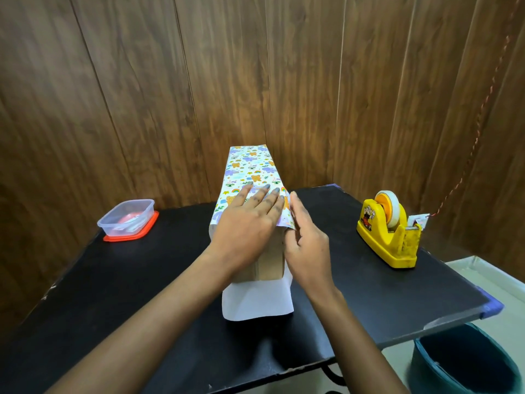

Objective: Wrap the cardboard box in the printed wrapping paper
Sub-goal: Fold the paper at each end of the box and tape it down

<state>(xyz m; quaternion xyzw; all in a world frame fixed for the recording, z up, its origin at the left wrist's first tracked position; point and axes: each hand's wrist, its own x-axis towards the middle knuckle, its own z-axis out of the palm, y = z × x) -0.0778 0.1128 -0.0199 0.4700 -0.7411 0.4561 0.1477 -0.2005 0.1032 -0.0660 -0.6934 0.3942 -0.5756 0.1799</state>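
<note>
A brown cardboard box (270, 263) stands at the middle of the black table (113, 294). Printed wrapping paper (250, 169) with bears and rainbows lies over its top and far side. The paper's white underside (255, 300) spreads on the table in front of the box. My left hand (247, 223) lies flat on the printed paper on top of the box, fingers straight. My right hand (306, 240) is at the box's right side, fingers straight along the paper's right edge; whether it pinches the paper is hidden.
A yellow tape dispenser (392, 231) with a roll of tape stands at the right. A clear plastic container with a red lid (129, 220) sits at the back left. Wood-panelled walls close the far side. A dark bin (466, 362) stands below the table's right edge.
</note>
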